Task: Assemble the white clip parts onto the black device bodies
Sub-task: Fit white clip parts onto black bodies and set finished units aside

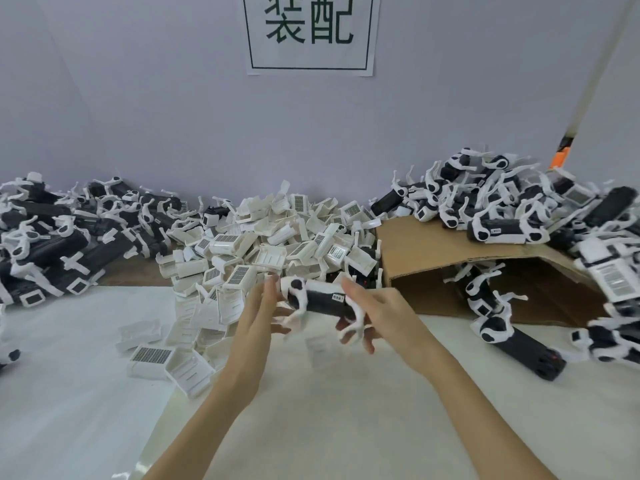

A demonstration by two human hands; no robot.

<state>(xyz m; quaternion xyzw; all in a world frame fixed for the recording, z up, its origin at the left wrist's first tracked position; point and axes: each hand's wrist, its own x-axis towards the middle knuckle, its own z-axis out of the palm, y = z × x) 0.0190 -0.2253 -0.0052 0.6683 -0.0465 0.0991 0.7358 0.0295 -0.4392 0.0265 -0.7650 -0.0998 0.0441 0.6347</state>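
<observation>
A black device body [320, 300] with white arms at both ends is held between my two hands above the white table, lying roughly level. My left hand [258, 315] touches its left end with fairly straight fingers. My right hand [372, 315] holds its right end, fingers curling under it. A heap of loose white clip parts [263, 244] lies just behind, and a few more clips [166, 362] lie on the table at the left.
Black device bodies are piled at the far left [52, 244] and at the right [519, 209], partly on a brown cardboard box [433, 251] lying on its side. A paper sign [310, 32] hangs on the wall behind.
</observation>
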